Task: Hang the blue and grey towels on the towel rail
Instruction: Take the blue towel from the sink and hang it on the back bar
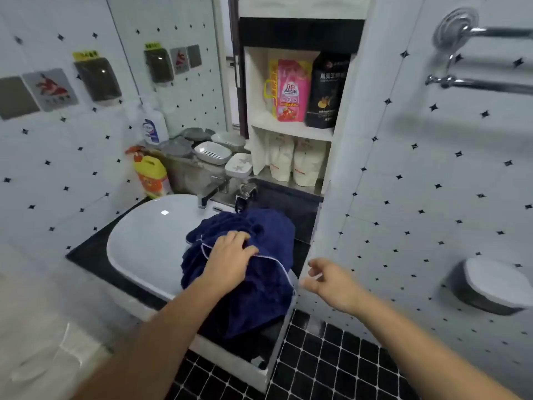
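Both hands reach in from the lower edge. Left hand (pixel 230 255) lies palm-down on the blue towel (pixel 253 284), fingers curled into a fold; whether it actually grips, I cannot tell. Right hand (pixel 331 281) hangs open just right of the towel, fingers spread, touching nothing. That towel is heaped mid-frame, over the right rim of the white basin (pixel 144 235) and the black counter (pixel 86 255). Behind it stand the tap (pixel 210 192), soap dishes (pixel 212 153) and a yellow bottle (pixel 151 176). Chrome towel rail (pixel 484 57) sits bare at upper right, on the tiled wall.
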### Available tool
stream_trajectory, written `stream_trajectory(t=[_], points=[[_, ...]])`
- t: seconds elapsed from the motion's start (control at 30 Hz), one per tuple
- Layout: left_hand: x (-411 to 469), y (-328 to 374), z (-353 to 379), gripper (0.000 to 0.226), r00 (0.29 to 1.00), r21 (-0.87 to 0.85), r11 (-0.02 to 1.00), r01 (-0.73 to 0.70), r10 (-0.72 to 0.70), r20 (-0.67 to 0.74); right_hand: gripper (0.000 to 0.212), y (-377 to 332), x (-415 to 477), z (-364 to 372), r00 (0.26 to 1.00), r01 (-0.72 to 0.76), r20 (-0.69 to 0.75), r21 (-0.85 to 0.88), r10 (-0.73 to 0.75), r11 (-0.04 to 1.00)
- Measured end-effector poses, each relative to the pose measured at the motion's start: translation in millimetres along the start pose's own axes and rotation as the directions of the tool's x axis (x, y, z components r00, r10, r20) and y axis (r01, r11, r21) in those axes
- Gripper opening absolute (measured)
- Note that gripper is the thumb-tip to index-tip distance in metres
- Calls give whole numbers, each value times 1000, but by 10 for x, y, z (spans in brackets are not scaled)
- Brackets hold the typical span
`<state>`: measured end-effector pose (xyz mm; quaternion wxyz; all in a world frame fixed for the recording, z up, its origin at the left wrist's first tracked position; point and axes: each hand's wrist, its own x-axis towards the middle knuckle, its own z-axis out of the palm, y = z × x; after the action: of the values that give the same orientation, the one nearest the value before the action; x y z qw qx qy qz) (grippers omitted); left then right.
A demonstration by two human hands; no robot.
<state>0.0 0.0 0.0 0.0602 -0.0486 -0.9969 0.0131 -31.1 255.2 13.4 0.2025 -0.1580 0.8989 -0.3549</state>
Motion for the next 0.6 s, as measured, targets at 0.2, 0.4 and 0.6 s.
stream_trajectory(t=[0.2,0.4,0.6], points=[[628,91,472,46,872,209,847,-489,470,136,65,-2,409,242,990,-135,40,3,134,991],[893,451,844,67,787,224,778,-587,483,385,65,145,506,255,966,-259,24,37,258,965],[1222,608,694,25,766,121,845,-520,400,503,67,332,381,166,938,-337,-42,135,345,932]])
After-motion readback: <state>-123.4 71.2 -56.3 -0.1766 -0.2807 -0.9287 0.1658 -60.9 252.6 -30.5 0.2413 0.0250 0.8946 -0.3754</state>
